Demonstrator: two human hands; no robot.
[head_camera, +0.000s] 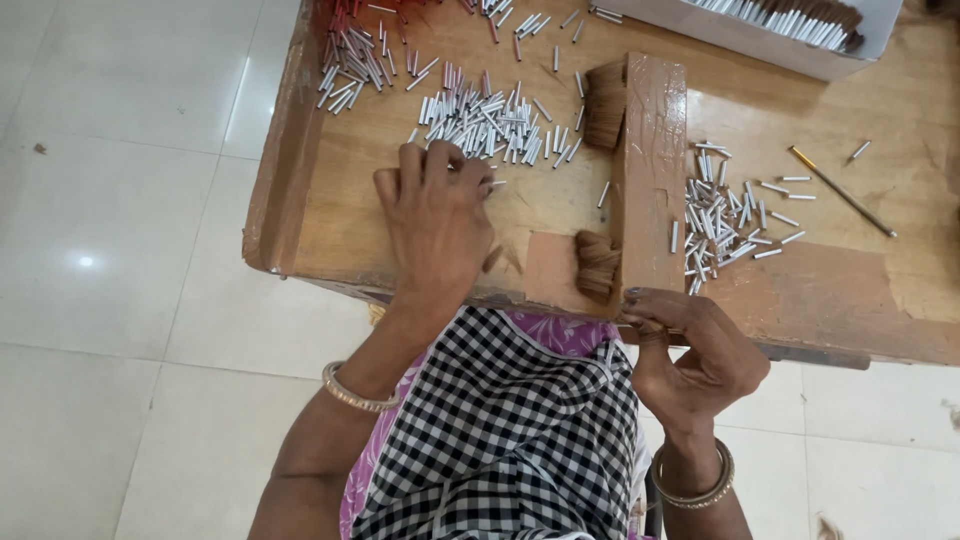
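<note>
Left hand (437, 215) is down flat on the bench, fingers curled and pressed together at the near edge of the big heap of little silver tubes (495, 122), fingertips raking at the closest ones. These tubes look light, stiff and slick, thin metal that will likely roll and skitter, so they are best pinched across the middle a few at a time or swept into the palm. They are short, shiny and straight, lying every which way in the middle of the bench top. Right hand (690, 350) sits at the near edge of the bench, fingers bunched in a pinch on something small and dark; it may be a tuft of bristle, though I cannot tell from here. Just above it stands an upright wooden block (652, 170) with brown bristle bundles (604, 103) tucked against its left side. A second scatter of tubes (722, 215) lies right of the block, a thin brass-coloured rod (842, 191) beyond, and a white box (800, 35) of finished pieces sits at the far right corner.
</note>
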